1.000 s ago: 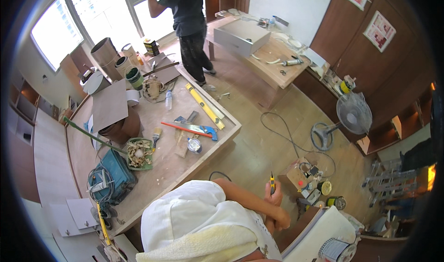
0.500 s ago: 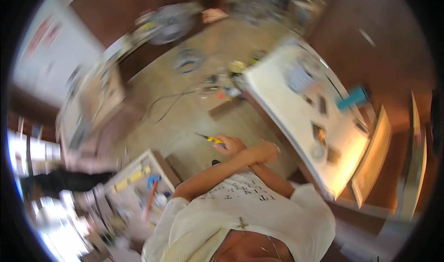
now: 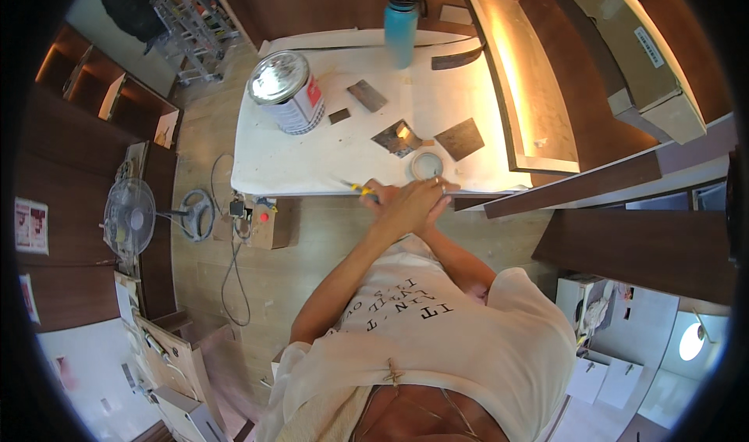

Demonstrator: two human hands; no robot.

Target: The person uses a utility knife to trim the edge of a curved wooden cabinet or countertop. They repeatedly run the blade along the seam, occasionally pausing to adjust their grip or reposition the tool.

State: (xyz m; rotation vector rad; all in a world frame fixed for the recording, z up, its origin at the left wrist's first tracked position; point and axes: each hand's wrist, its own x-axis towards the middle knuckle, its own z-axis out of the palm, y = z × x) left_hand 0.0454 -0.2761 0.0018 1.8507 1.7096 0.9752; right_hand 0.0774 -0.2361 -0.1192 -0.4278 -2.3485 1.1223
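Both hands overlap; left hand (image 3: 402,208) grips a yellow-handled tool (image 3: 360,188) (right hand's (image 3: 429,200) grip unclear).

White table (image 3: 312,165) carrying work clutter

A paint can (image 3: 287,92), blue bottle (image 3: 401,27), tape roll (image 3: 427,165) and dark wood scraps (image 3: 459,138) are sitting on it.

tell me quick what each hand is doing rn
left hand: closed on a yellow-handled tool, over the other hand
right hand: mostly covered, cannot tell
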